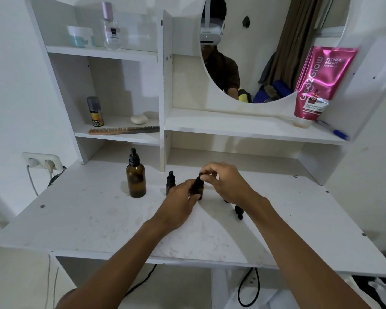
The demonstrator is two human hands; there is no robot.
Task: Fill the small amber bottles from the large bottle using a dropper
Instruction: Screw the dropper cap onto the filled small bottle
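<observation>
Head view: left hand (181,204) grips a small amber glass bottle (198,188), right hand (225,184) pinches its black cap (200,176); I judge filling mostly remains.

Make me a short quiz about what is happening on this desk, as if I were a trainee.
1. True or false: the large amber bottle lies on its side.
2. Which part of the small amber bottle does the right hand pinch? A: its cap. B: its base. C: none, it hangs clear of the bottle.
3. In one word, which hand grips that bottle's body?

Key: 1 false, it stands upright with its dropper cap on. 2 A. 3 left, the left hand.
</observation>
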